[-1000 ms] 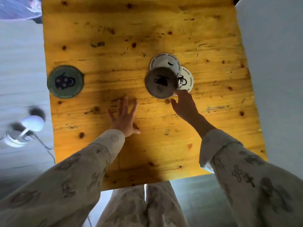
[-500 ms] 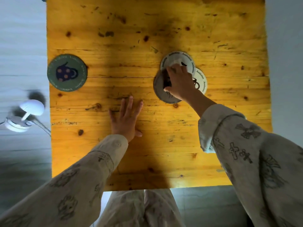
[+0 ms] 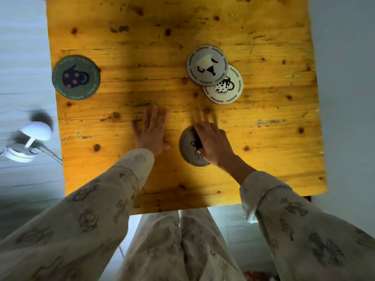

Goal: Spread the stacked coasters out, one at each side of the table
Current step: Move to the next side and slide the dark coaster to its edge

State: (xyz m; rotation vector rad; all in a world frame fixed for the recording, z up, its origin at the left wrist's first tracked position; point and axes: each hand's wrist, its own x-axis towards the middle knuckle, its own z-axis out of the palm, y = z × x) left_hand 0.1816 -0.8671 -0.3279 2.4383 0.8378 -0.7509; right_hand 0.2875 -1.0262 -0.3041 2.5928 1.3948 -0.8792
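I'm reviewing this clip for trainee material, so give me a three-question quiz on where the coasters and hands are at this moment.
1. True or false: the green coaster lies by the left edge of the wooden table.
2. How many coasters overlap each other? A) none B) two C) four
3. Fill in: the right hand presses on the ____ coaster.

Key
1. True.
2. B: the grey coaster with the pale cup lies partly over the cream coaster.
3. Dark grey: the dark grey coaster sits toward the near edge, while the left hand lies flat on the bare wood beside it.
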